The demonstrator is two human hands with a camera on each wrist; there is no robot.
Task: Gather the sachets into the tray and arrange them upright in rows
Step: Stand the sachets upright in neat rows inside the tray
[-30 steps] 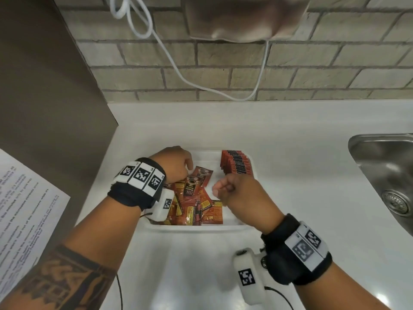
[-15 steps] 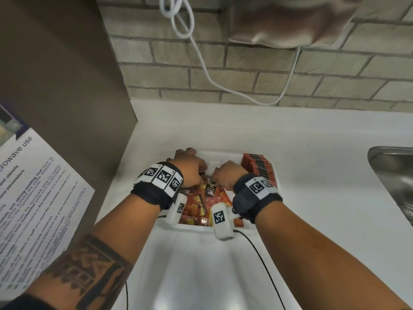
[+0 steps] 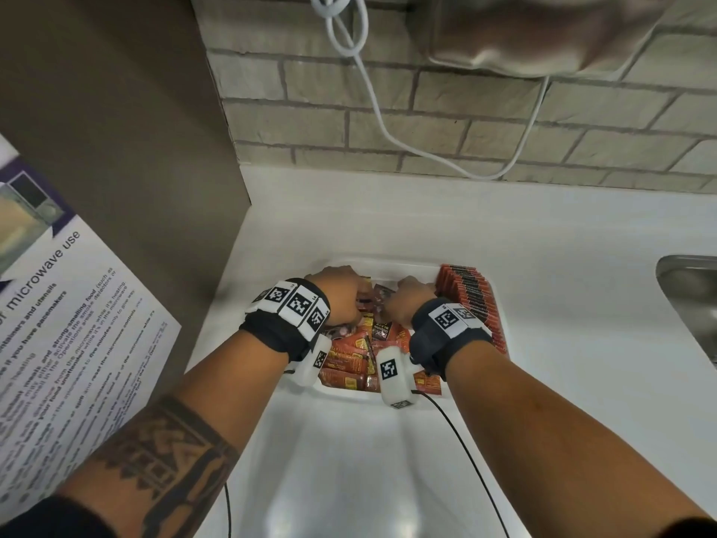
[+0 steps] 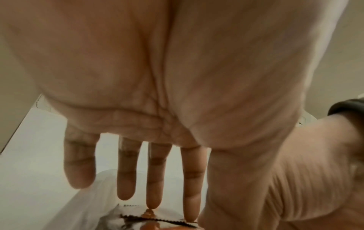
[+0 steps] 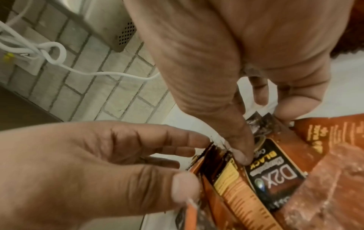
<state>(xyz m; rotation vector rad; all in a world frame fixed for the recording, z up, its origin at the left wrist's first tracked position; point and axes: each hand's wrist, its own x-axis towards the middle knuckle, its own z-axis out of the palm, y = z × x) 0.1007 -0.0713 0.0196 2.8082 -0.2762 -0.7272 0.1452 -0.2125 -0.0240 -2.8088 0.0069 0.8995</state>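
A white tray lies on the white counter. Along its right side stands a row of upright red-and-black sachets. Loose orange and red sachets lie in a heap in the rest of it. Both hands are at the tray's far end, close together. My left hand pinches the top edge of a few standing sachets between its thumb and straight fingers. My right hand grips sachets too: its thumb presses the black "D2X" sachet and its fingers curl behind. In the head view the fingertips are hidden.
A brown panel with a printed microwave notice walls off the left. A steel sink is at the right. Behind is a brick wall with a white cable and a mounted appliance. A black wire trails from my right wrist.
My right hand moved forward from above the heap to the tray's far end, meeting the left hand. The left hand shifted slightly forward. My head leaned in closer.
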